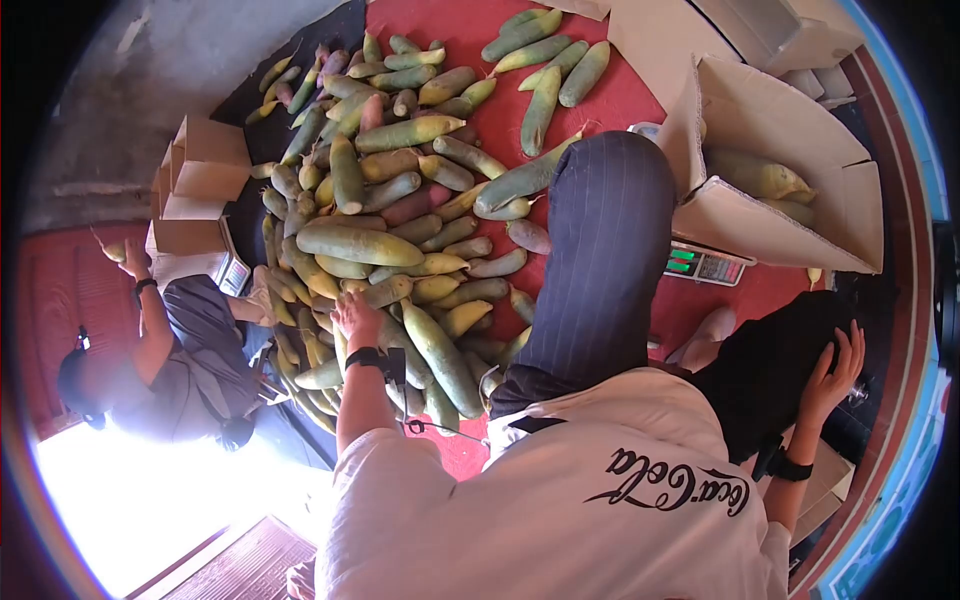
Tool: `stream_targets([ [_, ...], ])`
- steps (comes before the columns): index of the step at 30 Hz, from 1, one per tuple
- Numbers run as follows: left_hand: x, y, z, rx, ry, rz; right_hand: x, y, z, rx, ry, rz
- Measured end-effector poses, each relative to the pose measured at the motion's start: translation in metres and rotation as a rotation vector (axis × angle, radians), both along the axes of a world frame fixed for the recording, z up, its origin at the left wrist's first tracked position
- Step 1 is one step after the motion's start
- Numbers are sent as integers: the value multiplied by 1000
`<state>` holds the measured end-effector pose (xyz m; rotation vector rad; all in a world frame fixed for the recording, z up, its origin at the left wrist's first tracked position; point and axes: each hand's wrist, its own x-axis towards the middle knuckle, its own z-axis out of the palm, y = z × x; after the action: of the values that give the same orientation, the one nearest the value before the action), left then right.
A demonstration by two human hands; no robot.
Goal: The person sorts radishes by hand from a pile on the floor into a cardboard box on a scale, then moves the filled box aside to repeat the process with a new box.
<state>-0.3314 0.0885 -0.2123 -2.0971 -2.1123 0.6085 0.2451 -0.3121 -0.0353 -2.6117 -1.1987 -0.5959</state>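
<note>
My left hand (357, 320) lies on the heap of green radishes (430, 350), its fingers stretched out and touching the radishes beneath. No radish is visibly lifted by it. Just above it, a large pale green radish (358, 243) lies across the top of the heap. To its right rests another long, thick radish (440, 355). My right hand (838, 372) rests on my dark-trousered right knee with fingers spread, holding nothing. In front of me, an open cardboard box (790, 150) with a few radishes (755, 175) inside stands at a digital scale (705, 264) with lit green digits.
At the left, a co-worker (170, 350) raises a radish (115, 250) in one hand, beside cardboard boxes (205, 160) and another scale (236, 278). Several loose radishes (540, 110) lie on the red floor covering (490, 120). More cardboard (660, 45) stands at the upper right.
</note>
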Motion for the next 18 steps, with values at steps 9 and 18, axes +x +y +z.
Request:
stream_targets([
  [9,11,-4,-11,-107,176,-18,-6,6,5,81,49,-4],
  [18,50,2,26,-169,-343,34,-10,-1,11,168,70,-35],
])
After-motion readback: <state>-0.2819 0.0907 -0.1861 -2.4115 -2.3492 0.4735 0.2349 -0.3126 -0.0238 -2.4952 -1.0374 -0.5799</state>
